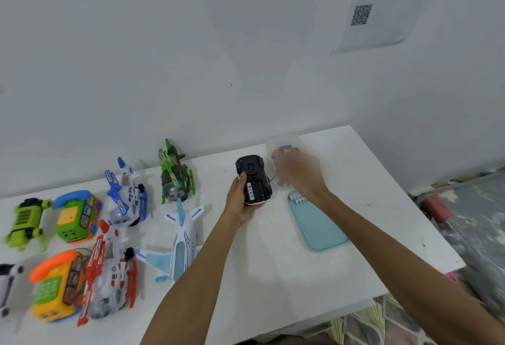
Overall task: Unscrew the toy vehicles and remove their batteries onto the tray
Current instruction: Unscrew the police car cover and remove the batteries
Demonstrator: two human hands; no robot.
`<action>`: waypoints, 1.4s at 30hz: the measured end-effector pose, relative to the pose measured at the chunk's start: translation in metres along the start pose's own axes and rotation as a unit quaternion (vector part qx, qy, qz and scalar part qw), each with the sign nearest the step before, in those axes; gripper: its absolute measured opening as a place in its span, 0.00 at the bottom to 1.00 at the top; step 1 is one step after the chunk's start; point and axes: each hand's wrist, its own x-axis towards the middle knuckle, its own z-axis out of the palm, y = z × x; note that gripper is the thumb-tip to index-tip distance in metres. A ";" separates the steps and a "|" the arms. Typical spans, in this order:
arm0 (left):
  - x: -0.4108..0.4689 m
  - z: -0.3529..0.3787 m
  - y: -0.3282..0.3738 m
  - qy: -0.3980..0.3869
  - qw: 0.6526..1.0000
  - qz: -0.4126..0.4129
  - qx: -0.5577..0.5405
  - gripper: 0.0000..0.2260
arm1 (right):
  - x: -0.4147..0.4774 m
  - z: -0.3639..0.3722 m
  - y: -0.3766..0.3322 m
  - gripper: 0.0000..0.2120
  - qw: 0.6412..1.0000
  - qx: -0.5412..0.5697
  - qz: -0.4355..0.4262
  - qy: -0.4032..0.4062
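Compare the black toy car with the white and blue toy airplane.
The toy car is black and lies underside up, its battery bay open with a battery showing; the toy airplane is white and blue and sits right way up. The left hand grips the toy car, while the toy airplane lies untouched on the table. Both are toy vehicles.
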 end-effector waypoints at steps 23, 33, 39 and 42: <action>-0.003 -0.002 0.004 -0.027 0.999 0.001 0.022 0.19 | 0.001 0.041 0.019 0.14 1.000 0.004 -0.013 0.007; -0.006 -0.003 0.004 -0.029 0.999 0.002 0.028 0.19 | 0.019 0.048 0.003 0.19 0.998 -0.037 -0.017 0.052; -0.003 -0.003 0.002 -0.025 1.000 0.001 0.002 0.18 | 0.016 0.052 0.014 0.14 0.998 -0.059 -0.038 0.005; -0.002 0.000 0.004 0.002 0.999 -0.035 -0.021 0.18 | 0.011 0.061 0.030 0.10 0.974 -0.216 -0.037 -0.051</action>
